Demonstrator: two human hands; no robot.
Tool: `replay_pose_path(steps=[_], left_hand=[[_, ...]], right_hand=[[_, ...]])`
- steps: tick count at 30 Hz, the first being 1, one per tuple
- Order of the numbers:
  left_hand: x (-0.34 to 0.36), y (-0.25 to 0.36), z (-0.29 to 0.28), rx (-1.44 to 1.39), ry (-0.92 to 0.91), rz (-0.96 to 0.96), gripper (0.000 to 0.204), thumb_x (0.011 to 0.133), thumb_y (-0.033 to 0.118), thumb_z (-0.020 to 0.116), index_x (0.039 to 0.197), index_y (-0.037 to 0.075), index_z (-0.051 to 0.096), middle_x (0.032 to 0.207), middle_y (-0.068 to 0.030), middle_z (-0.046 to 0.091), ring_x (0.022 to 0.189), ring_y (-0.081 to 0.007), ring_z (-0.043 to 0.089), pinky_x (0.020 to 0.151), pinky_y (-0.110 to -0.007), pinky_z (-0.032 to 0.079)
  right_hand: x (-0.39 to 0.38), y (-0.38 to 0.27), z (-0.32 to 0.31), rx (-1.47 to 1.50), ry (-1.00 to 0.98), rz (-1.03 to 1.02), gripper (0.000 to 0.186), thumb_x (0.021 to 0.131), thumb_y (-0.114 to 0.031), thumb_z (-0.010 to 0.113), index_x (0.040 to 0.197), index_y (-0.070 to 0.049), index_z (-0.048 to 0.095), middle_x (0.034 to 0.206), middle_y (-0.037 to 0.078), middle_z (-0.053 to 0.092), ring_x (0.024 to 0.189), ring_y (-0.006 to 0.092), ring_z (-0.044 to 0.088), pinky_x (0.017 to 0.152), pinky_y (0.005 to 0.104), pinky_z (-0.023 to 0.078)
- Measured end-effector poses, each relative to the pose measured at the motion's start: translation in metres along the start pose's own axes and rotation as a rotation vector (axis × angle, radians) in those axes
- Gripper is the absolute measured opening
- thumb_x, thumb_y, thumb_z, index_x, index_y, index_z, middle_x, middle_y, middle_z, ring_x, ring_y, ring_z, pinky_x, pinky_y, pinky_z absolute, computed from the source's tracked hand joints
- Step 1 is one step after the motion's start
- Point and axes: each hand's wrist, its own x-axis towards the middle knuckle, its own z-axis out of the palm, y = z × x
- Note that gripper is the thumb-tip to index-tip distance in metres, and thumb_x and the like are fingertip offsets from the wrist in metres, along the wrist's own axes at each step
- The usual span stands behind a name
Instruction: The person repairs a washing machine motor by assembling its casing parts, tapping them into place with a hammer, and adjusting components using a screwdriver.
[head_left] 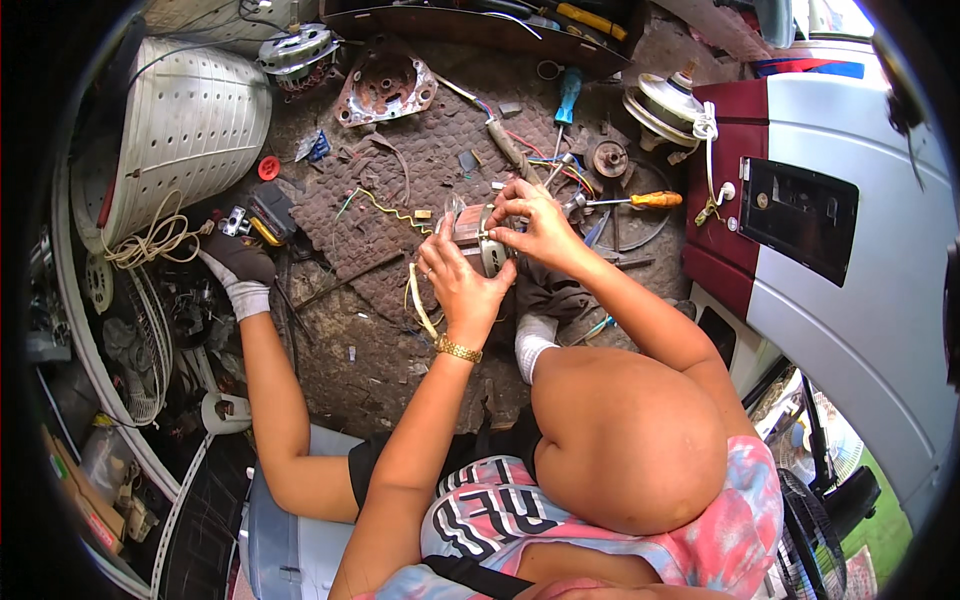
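A small electric motor part (pixel 467 226), with a reddish-brown body and a silvery metal band, sits low over the littered floor in front of me. My left hand (pixel 462 275) is wrapped round its near left side, fingers along the body and thumb by the band. Thumb and fingers of my right hand (pixel 535 225) pinch at the band's upper right edge. Whether a small piece lies between those fingertips is hidden. Beside my left wrist hangs a pale cable (pixel 420 305). Close beyond the right hand lie a grey cable (pixel 510 150) and thin coloured wires.
Screwdrivers with orange (pixel 655 200) and blue (pixel 569 95) handles lie beyond. A rusty motor housing (pixel 386 85) and two motors (pixel 298 50) (pixel 668 105) stand at the back. A perforated white drum (pixel 200 130) is left; a white and maroon appliance panel (pixel 825 120) stands right.
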Motion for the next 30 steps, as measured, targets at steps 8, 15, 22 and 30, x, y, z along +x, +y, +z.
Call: replay_pose_path(steps=[8,15,22,30], left_hand=[[0.001,-0.001,0.000,-0.007,-0.006,0.012,0.103,0.064,0.035,0.089,0.149,0.005,0.040,0.130,-0.0197,0.048,0.127,-0.0412,0.045,0.111,-0.055,0.036],[0.000,0.001,-0.003,-0.022,-0.024,0.008,0.104,0.064,0.037,0.090,0.149,0.005,0.040,0.131,-0.0199,0.047,0.127,-0.0413,0.045,0.111,-0.056,0.035],[0.001,0.000,-0.002,-0.007,-0.024,0.010,0.105,0.064,0.039,0.091,0.149,0.005,0.039,0.131,-0.0197,0.047,0.126,-0.0413,0.045,0.112,-0.056,0.035],[0.001,-0.001,-0.002,-0.029,-0.010,0.019,0.104,0.066,0.041,0.091,0.149,0.004,0.040,0.131,-0.0195,0.048,0.126,-0.0411,0.046,0.111,-0.056,0.035]], right_hand=[[-0.003,-0.008,-0.002,-0.021,0.040,-0.063,0.020,0.076,-0.021,0.086,0.093,-0.013,0.079,0.107,0.006,0.064,0.108,0.0285,0.059,0.095,0.0431,0.046],[-0.005,-0.013,-0.002,-0.121,0.096,-0.127,0.020,0.079,-0.023,0.083,0.095,-0.015,0.075,0.110,0.004,0.062,0.110,0.0284,0.057,0.091,0.0444,0.042],[-0.009,-0.018,-0.005,-0.300,0.156,-0.269,0.021,0.081,-0.021,0.079,0.102,-0.019,0.074,0.118,0.005,0.062,0.113,0.0290,0.054,0.094,0.0459,0.038],[-0.012,-0.004,-0.013,-0.374,0.124,-0.395,0.040,0.075,-0.014,0.074,0.113,-0.026,0.074,0.135,0.006,0.060,0.117,0.0317,0.053,0.099,0.0493,0.037]])
